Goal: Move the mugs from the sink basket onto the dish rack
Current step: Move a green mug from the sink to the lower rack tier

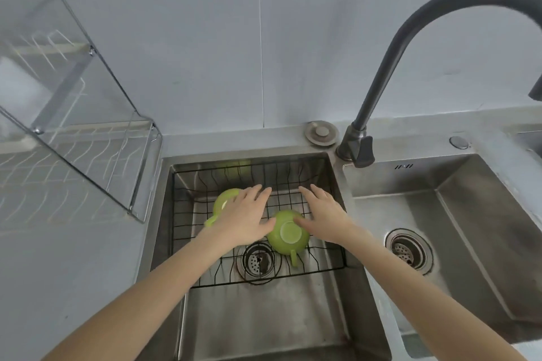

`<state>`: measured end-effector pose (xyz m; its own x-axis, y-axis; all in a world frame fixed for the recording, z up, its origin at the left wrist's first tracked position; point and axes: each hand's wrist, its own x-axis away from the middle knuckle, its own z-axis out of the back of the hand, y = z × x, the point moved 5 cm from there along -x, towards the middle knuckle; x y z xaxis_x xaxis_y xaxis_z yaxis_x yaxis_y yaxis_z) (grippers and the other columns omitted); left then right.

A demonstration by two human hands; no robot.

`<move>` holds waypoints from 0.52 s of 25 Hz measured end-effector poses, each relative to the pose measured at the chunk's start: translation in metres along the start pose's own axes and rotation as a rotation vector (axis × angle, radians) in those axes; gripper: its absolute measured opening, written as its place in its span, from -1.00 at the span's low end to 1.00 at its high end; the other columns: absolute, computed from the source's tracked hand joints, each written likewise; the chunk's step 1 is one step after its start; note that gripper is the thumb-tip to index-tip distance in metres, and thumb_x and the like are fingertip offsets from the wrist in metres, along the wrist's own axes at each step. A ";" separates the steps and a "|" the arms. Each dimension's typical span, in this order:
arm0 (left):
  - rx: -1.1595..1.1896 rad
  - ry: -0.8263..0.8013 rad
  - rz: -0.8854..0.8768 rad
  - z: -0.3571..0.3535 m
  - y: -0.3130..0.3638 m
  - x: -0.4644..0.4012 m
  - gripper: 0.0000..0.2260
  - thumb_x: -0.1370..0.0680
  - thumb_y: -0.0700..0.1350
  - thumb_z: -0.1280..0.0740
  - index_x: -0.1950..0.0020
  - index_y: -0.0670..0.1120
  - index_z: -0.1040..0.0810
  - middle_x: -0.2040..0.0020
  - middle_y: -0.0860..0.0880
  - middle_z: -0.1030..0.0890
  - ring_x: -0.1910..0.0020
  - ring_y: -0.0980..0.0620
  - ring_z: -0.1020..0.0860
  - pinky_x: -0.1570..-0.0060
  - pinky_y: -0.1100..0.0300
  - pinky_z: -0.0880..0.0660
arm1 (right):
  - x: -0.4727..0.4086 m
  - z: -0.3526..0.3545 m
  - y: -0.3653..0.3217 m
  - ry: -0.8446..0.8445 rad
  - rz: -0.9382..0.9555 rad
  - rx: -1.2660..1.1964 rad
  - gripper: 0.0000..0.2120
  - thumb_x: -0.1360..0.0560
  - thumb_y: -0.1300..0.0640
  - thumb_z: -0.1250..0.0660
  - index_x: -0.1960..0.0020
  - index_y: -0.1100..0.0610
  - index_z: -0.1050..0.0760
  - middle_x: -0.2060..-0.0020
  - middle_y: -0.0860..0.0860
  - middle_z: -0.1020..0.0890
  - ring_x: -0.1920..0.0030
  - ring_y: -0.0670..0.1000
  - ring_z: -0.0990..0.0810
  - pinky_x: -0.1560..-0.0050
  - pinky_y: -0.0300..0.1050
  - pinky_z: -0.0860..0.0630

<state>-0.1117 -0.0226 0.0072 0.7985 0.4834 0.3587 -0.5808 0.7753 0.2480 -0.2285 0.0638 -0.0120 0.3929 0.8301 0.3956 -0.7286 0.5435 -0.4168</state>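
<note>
Fingers [258, 193] of both hands spread wide, holding nothing, flank an upturned green mug [289, 233] at 6 o'clock in the sink basket [322, 265].

2 lime-green mugs [289, 233] [224, 202], paler green on their bases. Black wire sink basket [322, 264], square grid pattern. Dull silver steel sink [264, 319], brown staining near the drain [258, 262]. Matte black faucet [410, 38]. Pale blue-grey wall [190, 38]. Silver dish rack [88, 149] with whitish wires.
</note>
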 end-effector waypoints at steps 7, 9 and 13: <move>0.396 -0.140 0.175 -0.074 -0.011 -0.032 -0.41 -0.54 0.03 -0.20 -0.47 -0.11 -0.02 -0.49 -0.12 -0.16 -0.44 -0.07 -0.21 -0.38 0.04 -0.24 | -0.032 -0.060 0.038 -0.167 -0.128 -0.267 -0.33 -0.52 0.05 -0.25 -0.49 0.15 0.01 -0.41 0.25 -0.23 -0.36 0.23 -0.33 -0.36 0.07 -0.34; 0.493 -0.147 0.240 -0.090 -0.015 -0.040 -0.43 -0.54 0.01 -0.21 -0.46 -0.12 -0.06 -0.47 -0.13 -0.21 -0.42 -0.06 -0.25 -0.35 0.10 -0.25 | -0.040 -0.075 0.047 -0.183 -0.175 -0.316 -0.34 -0.52 0.07 -0.24 -0.49 0.15 0.02 -0.38 0.26 -0.26 -0.35 0.24 -0.34 -0.36 0.06 -0.34; 0.619 -0.169 0.327 -0.116 -0.019 -0.055 -0.45 -0.54 -0.02 -0.21 -0.46 -0.11 -0.09 -0.45 -0.14 -0.23 -0.41 -0.08 -0.27 -0.35 0.09 -0.25 | -0.058 -0.100 0.058 -0.167 -0.252 -0.394 -0.41 -0.53 0.09 -0.20 -0.47 0.14 -0.03 -0.35 0.24 -0.32 -0.33 0.23 -0.33 -0.34 0.11 -0.34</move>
<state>-0.1261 -0.0174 -0.1216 0.5618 0.5435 0.6236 -0.8093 0.2048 0.5506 -0.2369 0.0599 -0.1408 0.4108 0.6530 0.6362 -0.3423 0.7572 -0.5563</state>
